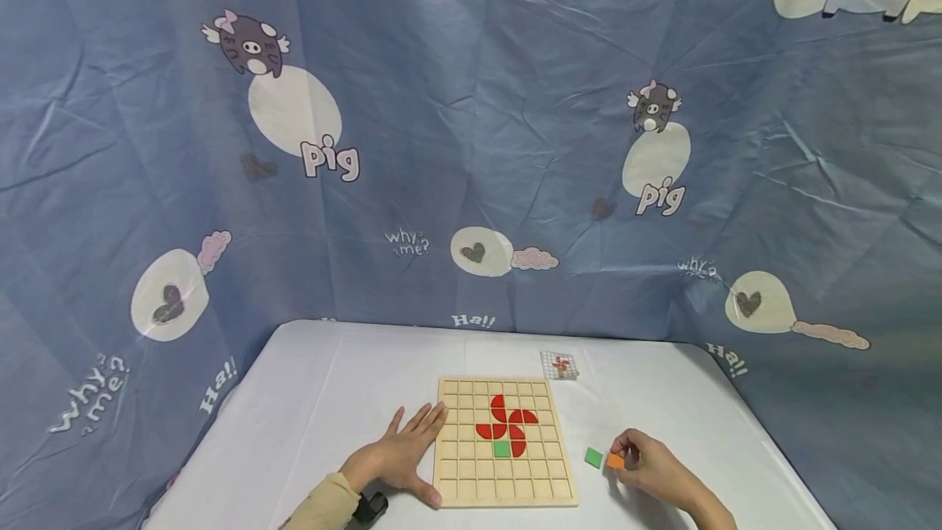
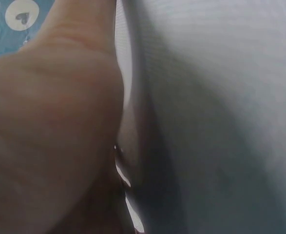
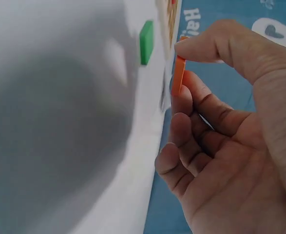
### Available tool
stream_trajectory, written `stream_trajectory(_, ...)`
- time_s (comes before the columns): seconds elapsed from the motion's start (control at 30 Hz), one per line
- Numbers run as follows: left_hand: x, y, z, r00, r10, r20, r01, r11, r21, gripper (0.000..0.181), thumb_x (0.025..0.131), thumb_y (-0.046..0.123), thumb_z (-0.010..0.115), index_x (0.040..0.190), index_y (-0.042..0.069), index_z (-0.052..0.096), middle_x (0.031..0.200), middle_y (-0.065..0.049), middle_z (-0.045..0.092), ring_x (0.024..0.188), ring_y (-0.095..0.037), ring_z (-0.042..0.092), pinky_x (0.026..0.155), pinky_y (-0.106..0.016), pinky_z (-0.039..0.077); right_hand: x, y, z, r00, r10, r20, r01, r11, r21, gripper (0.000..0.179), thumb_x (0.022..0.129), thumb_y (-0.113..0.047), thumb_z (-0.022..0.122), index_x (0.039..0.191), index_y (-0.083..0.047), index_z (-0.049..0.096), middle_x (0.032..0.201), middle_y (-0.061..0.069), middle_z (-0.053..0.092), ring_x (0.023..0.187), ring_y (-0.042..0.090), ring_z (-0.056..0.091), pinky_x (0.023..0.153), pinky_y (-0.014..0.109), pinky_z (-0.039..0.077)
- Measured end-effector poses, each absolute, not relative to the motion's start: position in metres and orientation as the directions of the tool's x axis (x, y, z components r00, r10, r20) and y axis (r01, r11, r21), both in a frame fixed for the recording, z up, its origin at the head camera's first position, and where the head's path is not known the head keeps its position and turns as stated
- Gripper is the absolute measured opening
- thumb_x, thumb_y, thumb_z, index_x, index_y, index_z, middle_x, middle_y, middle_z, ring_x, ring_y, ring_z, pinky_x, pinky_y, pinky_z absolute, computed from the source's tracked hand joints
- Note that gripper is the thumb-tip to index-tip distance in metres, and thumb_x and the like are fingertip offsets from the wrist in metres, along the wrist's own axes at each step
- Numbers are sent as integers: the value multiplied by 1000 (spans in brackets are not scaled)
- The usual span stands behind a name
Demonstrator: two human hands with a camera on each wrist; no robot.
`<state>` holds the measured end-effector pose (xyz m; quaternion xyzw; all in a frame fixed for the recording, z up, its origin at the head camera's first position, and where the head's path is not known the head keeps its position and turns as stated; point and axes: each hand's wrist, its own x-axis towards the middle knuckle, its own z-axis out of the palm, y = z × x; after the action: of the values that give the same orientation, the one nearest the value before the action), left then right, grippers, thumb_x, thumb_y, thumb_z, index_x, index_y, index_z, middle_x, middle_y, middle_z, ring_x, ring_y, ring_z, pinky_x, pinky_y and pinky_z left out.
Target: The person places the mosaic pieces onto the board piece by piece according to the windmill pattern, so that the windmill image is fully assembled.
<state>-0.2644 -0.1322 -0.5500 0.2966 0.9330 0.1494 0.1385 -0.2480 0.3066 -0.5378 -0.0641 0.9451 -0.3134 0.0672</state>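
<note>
A wooden grid board (image 1: 471,491) lies on the white table. Several red rounded tiles (image 1: 517,437) form a pinwheel on it, with one green square tile (image 1: 502,449) just below the pinwheel's middle. My left hand (image 1: 401,455) is spread along the board's left edge, fingertips and thumb touching it. To the right of the board, my right hand (image 1: 651,469) pinches an orange tile (image 1: 615,461) between thumb and fingers. In the right wrist view that orange tile (image 3: 178,77) is held on edge. A loose green tile (image 1: 593,457) lies on the table beside it.
A small pattern card (image 1: 559,366) showing a red pinwheel on a grid lies behind the board's right corner. Blue printed cloth (image 1: 471,145) hangs around the back and sides of the table. White cloth (image 1: 331,399) covers the tabletop.
</note>
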Motion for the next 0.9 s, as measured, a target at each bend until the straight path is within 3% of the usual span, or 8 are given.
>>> stream_trajectory(0.2,-264,-132,-548,-786,594,-170,513,781,356,131,63,69,74,155,5,6,164,-12,4,150,-34,5,116,-64,1,-257,286,-527,-948,-314,-59,-205,739,-642,29,78,-17,77,99,-10,59,91,-2,58,78,11,47,60,23,37)
stream_trajectory(0.6,-264,-132,-549,-787,592,-173,509,781,362,131,63,70,73,155,5,7,164,-11,3,151,-34,5,116,-64,0,-270,227,-518,-869,-491,56,-425,684,-593,25,79,-16,76,96,-15,59,92,-8,58,79,11,50,65,20,41)
stream_trajectory(0.77,-264,-132,-549,-787,592,-176,509,783,359,131,62,71,72,155,6,7,164,-11,3,151,-33,4,117,-64,1,-273,205,-517,-831,-552,58,-472,647,-598,25,81,-17,75,98,-16,58,94,-9,57,82,15,52,68,20,44)
stream_trajectory(0.9,-264,-133,-548,-784,596,-174,512,779,362,131,63,70,73,155,5,7,164,-12,3,151,-34,4,116,-64,0,-272,190,-519,-806,-589,61,-503,628,-594,25,79,-13,74,98,-17,59,94,-10,58,82,10,51,70,20,45)
